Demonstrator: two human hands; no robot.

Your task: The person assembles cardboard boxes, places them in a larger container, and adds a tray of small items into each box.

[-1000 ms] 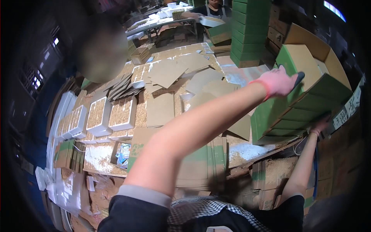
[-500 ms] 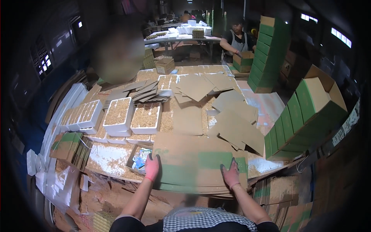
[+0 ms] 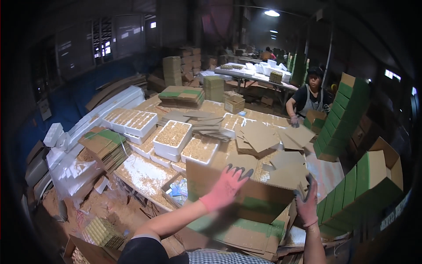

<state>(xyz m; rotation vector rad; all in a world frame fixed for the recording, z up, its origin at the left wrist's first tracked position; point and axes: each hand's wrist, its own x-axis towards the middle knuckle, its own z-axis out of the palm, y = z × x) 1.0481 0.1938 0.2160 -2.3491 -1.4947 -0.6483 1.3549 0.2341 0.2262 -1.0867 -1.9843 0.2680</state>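
Observation:
A brown and green cardboard carton (image 3: 259, 200) stands partly unfolded in front of me. Beneath it lies a stack of flattened cartons (image 3: 239, 233). My left hand (image 3: 226, 188), in a pink glove with dark fingertips, is across the carton's near side with its fingers spread. At the carton's right end my right hand (image 3: 309, 203), gloved alike, is upright with thumb and fingers apart. Whether the right palm presses on the cardboard cannot be made out. Left of the carton is a small open box (image 3: 167, 191) holding blue and white packets.
White foam boxes (image 3: 173, 134) filled with wood shavings stand on the left of the table. Loose cardboard sheets (image 3: 259, 136) lie beyond the carton. Stacked green cartons (image 3: 351, 185) rise at the right. Across the table a co-worker (image 3: 310, 97) handles another carton.
The top flat carton has been raised and partly opened. My left hand has left the stack's edge and come over it; my right hand has risen to its right end. The view has swung left.

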